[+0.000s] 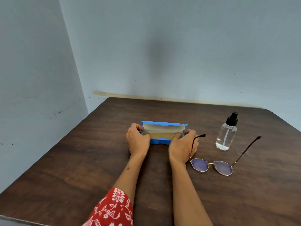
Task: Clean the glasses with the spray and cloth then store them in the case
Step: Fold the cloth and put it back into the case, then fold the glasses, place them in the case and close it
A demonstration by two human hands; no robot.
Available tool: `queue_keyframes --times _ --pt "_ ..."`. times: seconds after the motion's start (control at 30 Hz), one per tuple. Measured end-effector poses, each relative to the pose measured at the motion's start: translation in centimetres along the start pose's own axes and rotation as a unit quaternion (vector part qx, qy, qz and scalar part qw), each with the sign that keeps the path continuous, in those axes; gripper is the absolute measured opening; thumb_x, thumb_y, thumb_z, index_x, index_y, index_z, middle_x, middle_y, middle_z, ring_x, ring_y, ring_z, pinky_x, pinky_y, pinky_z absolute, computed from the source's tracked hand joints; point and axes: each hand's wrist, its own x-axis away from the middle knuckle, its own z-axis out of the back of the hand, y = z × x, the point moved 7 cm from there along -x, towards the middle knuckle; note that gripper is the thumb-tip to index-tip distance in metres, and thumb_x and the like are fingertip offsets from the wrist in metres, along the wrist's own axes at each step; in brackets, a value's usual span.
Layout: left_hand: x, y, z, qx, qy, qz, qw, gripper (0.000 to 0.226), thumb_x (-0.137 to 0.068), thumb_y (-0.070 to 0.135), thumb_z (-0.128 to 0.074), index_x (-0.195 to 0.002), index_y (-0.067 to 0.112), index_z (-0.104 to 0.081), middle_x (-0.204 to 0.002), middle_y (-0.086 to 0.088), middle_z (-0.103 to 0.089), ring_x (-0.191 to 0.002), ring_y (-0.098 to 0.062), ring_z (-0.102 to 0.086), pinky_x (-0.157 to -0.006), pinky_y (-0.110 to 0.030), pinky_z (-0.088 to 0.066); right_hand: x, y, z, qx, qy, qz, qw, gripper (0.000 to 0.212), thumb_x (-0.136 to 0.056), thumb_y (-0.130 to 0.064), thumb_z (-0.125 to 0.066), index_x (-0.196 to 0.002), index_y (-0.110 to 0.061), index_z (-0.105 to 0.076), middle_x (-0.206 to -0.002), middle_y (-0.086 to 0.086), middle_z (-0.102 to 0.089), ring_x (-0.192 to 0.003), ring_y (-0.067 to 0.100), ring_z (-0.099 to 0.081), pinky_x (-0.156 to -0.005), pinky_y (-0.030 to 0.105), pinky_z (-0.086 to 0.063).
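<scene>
The blue glasses case (163, 133) lies open at the middle of the frame, lid raised, a yellowish cloth (162, 135) inside. The left hand (137, 141) grips its left end with curled fingers; the right hand (182, 144) grips the right end. Lower right of it, the round-lensed glasses (211, 167) rest unfolded on the dark wooden table (81, 160). The clear spray bottle (226, 134) stands upright further right.

Dim, flat light; soft shadow blotch on wall (162, 51) above the hands (138, 141) (wide-angle bends table (65, 168) edges), slight softness throughout, no glare.
</scene>
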Motion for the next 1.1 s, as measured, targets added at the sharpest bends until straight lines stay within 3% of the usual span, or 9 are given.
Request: queue_keyframes --times 0.27,0.43,0.53,0.7,0.77,0.83,0.9,0.97,1.1 --pt "0.4 0.1 0.0 0.018 0.009 -0.007 1.0 0.022 -0.084 0.007 -0.057 -0.1 0.014 -0.045 -0.098 -0.001 -0.054 -0.091 -0.013 -0.052 -0.071 -0.026 -0.042 0.4 -0.2 -0.2 -0.019 0.014 0.03 0.999 0.032 -0.094 -0.017 -0.043 -0.125 -0.007 -0.041 -0.115 0.013 -0.058 -0.102 0.03 -0.051 -0.087 0.039 -0.036" --pt "1.0 0.2 0.4 0.033 0.027 -0.018 0.999 0.027 -0.087 0.004 -0.05 -0.113 0.005 -0.044 -0.111 -0.008 -0.052 -0.092 -0.011 -0.047 -0.074 -0.023 -0.036 1.6 -0.8 -0.4 -0.032 0.029 0.091 0.995 0.041 -0.094 -0.014 -0.042 -0.133 0.0 -0.038 -0.129 0.021 -0.051 -0.117 0.038 -0.047 -0.097 0.047 -0.039" --pt "1.8 0.5 1.2 0.075 0.058 -0.015 0.995 0.029 -0.091 0.004 -0.046 -0.119 0.004 -0.044 -0.117 -0.008 -0.051 -0.098 -0.01 -0.046 -0.079 -0.02 -0.035 3.5 -2.2 0.1 -0.054 0.036 0.175 0.982 0.041 -0.094 -0.013 -0.036 -0.13 0.004 -0.041 -0.133 0.023 -0.048 -0.122 0.037 -0.045 -0.099 0.038 -0.037" --pt "3.8 1.3 2.5 0.128 0.11 -0.068 0.983 0.027 -0.094 0.012 -0.043 -0.12 0.002 -0.045 -0.119 -0.013 -0.054 -0.111 -0.024 -0.053 -0.086 -0.024 -0.039 7.4 -5.0 2.3 -0.12 -0.023 0.338 0.933 0.04 -0.096 -0.012 -0.029 -0.132 -0.003 -0.042 -0.142 0.016 -0.041 -0.133 0.02 -0.037 -0.106 0.025 -0.035" --pt "4.7 1.8 2.5 0.149 0.106 -0.094 0.979 0.033 -0.093 0.025 -0.041 -0.118 0.004 -0.046 -0.117 -0.012 -0.055 -0.109 -0.026 -0.055 -0.089 -0.031 -0.045 8.5 -6.1 4.2 -0.121 -0.017 0.415 0.902 0.04 -0.095 -0.011 -0.033 -0.134 -0.007 -0.039 -0.145 0.016 -0.035 -0.136 0.018 -0.032 -0.108 0.021 -0.031" --pt "5.8 2.5 2.1 0.168 0.092 -0.128 0.973 0.042 -0.09 0.04 -0.037 -0.115 0.007 -0.047 -0.113 -0.01 -0.057 -0.103 -0.026 -0.057 -0.087 -0.042 -0.049 9.0 -6.5 6.2 -0.107 0.034 0.466 0.878 0.045 -0.093 -0.014 -0.038 -0.137 -0.011 -0.034 -0.148 0.017 -0.028 -0.138 0.024 -0.03 -0.11 0.028 -0.028" --pt "7.1 3.5 1.6 0.169 0.064 -0.169 0.969 0.046 -0.088 0.049 -0.038 -0.111 0.01 -0.049 -0.109 -0.006 -0.057 -0.098 -0.023 -0.057 -0.084 -0.044 -0.05 8.4 -6.2 8.5 -0.093 0.1 0.467 0.874 0.047 -0.094 -0.022 -0.039 -0.139 -0.016 -0.026 -0.148 0.018 -0.019 -0.141 0.026 -0.022 -0.109 0.039 -0.027" --pt "8.6 4.6 0.8 0.163 0.013 -0.215 0.963 0.044 -0.085 0.051 -0.047 -0.109 0.014 -0.05 -0.104 -0.001 -0.057 -0.094 -0.017 -0.057 -0.082 -0.036 -0.05 6.9 -4.9 10.6 -0.079 0.162 0.429 0.885 0.048 -0.095 -0.031 -0.036 -0.138 -0.018 -0.022 -0.147 0.023 -0.017 -0.144 0.024 -0.012 -0.111 0.047 -0.021" --pt "11.0 5.6 -2.1 0.138 -0.137 -0.236 0.952 0.05 -0.067 0.057 -0.069 -0.103 0.027 -0.05 -0.097 0.009 -0.06 -0.087 -0.008 -0.058 -0.077 -0.02 -0.048 2.3 -0.8 14.3 -0.102 0.261 0.229 0.932 0.057 -0.091 -0.038 -0.037 -0.141 -0.012 -0.026 -0.152 0.019 -0.019 -0.142 0.019 -0.017 -0.111 0.049 -0.014"
